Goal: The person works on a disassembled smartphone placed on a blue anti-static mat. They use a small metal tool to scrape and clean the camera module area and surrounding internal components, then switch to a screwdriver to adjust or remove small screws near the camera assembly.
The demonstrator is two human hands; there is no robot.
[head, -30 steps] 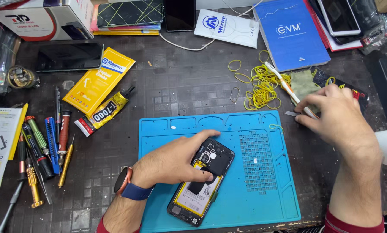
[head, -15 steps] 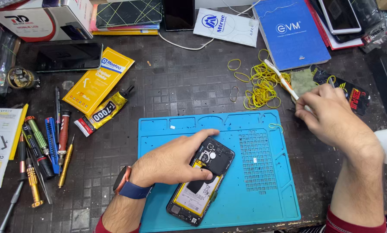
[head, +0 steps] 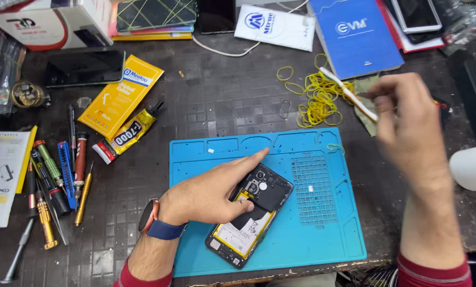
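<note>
Blue silicone repair mat (head: 323,234) lies on the dark surface (head: 222,101) in front of you, and on it rests the opened smartphone with its back cover off (head: 248,218), yellow battery label and black camera module exposed, lying at a slant near the mat's middle. Your left hand (head: 211,194) presses flat on the phone's left side, fingers loosely spread and forefinger stretched toward the mat's upper edge, pinning rather than clasping it. Your right hand (head: 408,122) is blurred, raised above the surface just right of the mat; its fingers are pinched around a thin white stick-like tool (head: 349,94). Beside it lies a heap of yellow rubber bands (head: 317,101). Screwdrivers and pens (head: 57,175) sit well to the left, near a yellow glue tube (head: 129,133).
</note>
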